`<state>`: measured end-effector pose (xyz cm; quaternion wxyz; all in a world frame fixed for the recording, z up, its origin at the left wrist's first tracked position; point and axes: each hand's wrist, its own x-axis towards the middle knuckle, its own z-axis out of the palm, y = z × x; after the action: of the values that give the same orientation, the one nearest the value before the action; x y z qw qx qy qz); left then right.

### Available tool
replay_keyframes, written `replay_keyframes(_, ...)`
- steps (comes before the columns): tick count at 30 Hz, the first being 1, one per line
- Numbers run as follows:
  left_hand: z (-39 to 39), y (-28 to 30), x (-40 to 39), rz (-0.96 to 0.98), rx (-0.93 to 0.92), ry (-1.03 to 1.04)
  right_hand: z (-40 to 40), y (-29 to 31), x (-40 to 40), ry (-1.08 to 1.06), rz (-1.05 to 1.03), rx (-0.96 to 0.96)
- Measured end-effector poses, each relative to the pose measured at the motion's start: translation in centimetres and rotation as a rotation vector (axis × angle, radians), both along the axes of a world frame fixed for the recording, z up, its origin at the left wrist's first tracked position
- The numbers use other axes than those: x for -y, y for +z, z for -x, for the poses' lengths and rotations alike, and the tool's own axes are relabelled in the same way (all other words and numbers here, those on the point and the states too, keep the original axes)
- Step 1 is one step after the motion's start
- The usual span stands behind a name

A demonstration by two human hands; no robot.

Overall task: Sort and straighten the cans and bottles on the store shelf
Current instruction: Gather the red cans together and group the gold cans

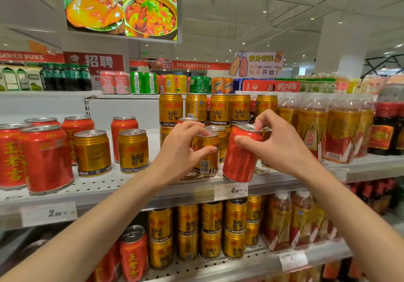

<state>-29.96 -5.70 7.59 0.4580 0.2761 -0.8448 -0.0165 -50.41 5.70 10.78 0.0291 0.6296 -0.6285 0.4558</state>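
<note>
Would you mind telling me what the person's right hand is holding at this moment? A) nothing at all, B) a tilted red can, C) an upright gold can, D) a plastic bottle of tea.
B: the right hand grips a red can by its top, and the can leans off vertical at the shelf edge, while the left hand holds the gold can beside it.

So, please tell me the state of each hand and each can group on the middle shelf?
left hand: grips the gold can
gold can: upright on the shelf, held
right hand: grips the red can
red can: tilted, at the shelf edge, held
red cans at left: upright, sealed
loose gold cans: upright, apart
</note>
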Motion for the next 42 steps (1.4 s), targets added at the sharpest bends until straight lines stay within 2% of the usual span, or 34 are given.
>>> replay_keyframes(8, -3.1, 0.3, -0.5, -0.009, 0.015, 0.014, -0.7, 0.2, -0.1, 0.018, -0.006, -0.018)
replay_keyframes(14, -10.4, 0.8, -1.3, 0.099, 0.074, 0.306, -3.3, 1.0, 0.1, 0.078, 0.019, -0.005)
replay_keyframes(16, -13.2, 1.2, -1.3, 0.149, 0.162, 0.438, -4.5, 1.4, 0.5, 0.115, 0.022, 0.008)
replay_keyframes(20, -16.5, 2.2, -0.6, 0.273, 0.499, 0.76, -7.5, 1.6, 2.0, 0.186, 0.013, 0.029)
replay_keyframes(26, -16.8, 4.3, 0.1, 0.174, 0.812, 0.942, -11.5, 1.6, 4.4, 0.261, -0.012, 0.039)
replay_keyframes(29, -16.8, 5.3, 0.6, 0.078, 0.916, 0.951, -12.8, 1.5, 5.3, 0.281, -0.028, 0.027)
replay_keyframes(33, -16.8, 6.2, 1.1, -0.023, 0.953, 0.886, -13.8, 1.2, 6.1, 0.278, -0.026, -0.022)
replay_keyframes(42, -17.8, 5.9, 0.8, 0.033, 0.762, 0.737, -13.7, 0.9, 6.6, 0.291, -0.017, -0.007)
